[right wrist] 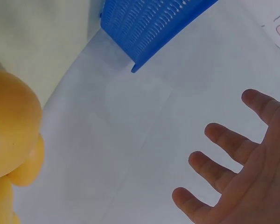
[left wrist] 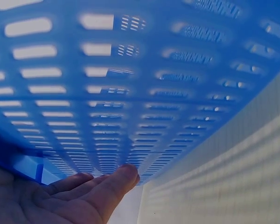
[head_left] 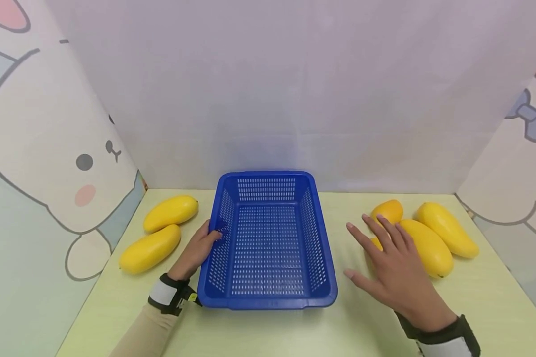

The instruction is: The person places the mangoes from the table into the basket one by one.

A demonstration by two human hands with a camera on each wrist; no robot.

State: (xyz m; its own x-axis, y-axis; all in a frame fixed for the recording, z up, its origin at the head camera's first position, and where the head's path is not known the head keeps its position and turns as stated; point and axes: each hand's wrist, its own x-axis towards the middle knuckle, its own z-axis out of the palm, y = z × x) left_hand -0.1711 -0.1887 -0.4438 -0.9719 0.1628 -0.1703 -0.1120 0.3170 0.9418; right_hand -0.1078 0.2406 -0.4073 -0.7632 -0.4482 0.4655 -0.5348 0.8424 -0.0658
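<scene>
A blue plastic basket [head_left: 268, 302] with slotted walls stands in the middle of the table; no objects show inside it. My left hand [head_left: 201, 248] grips its left rim, thumb over the edge; in the left wrist view the fingers of that hand [left wrist: 79, 198] lie along the slotted side. My right hand [head_left: 393, 270] hovers with fingers spread at the right, holding nothing. Beneath and beside it are several yellow mangoes, among them a large mango [head_left: 426, 248], an outer mango [head_left: 448, 230] and a more orange mango [head_left: 387, 211]. Another is mostly hidden behind the fingers.
On the left of the table lie two more mangoes, a rear mango [head_left: 170, 213] and a front mango [head_left: 150, 249]. A pale wall [head_left: 295, 99] closes off the back of the light table [head_left: 268, 337], and cartoon-printed panels stand at both sides.
</scene>
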